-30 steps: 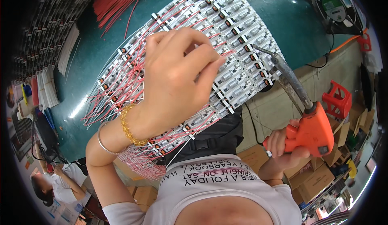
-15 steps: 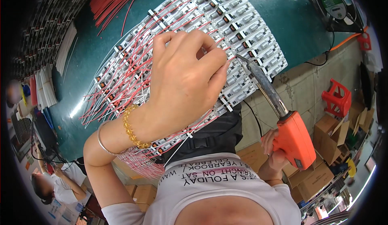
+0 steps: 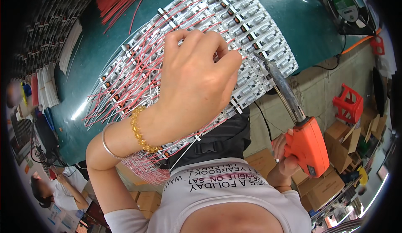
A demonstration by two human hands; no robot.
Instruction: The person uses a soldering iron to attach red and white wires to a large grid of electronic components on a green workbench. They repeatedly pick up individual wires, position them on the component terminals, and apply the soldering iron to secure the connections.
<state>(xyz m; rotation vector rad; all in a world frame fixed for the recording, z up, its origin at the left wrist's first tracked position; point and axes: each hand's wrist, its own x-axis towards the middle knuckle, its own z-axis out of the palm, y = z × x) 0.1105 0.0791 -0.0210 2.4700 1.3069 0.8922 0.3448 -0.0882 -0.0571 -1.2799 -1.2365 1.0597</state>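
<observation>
Over a panel of small white circuit boards (image 3: 268, 44), my left hand (image 3: 199, 76) is closed in a pinch. Its fingertips point at the board joints, and what they hold is hidden under the hand. Red wires (image 3: 144, 50) and white wires run across the left part of the panel, some passing beneath this hand. My right hand (image 3: 287, 159) grips the handle of an orange soldering gun (image 3: 307, 147). The gun's long metal barrel slants up and left. Its dark tip is over the boards, just right of my left fingertips; whether it touches them I cannot tell.
A bundle of loose red wires (image 3: 121, 2) lies on the green table (image 3: 312, 27) at the back left. At the far right stands a black fan (image 3: 347, 9). Cardboard boxes (image 3: 324, 189) and a red stool (image 3: 348, 103) are on the floor. Another person (image 3: 69, 187) sits at lower left.
My left hand has shifted slightly to the right along the panel. The soldering gun has moved a little right too, its tip now farther right and slightly higher.
</observation>
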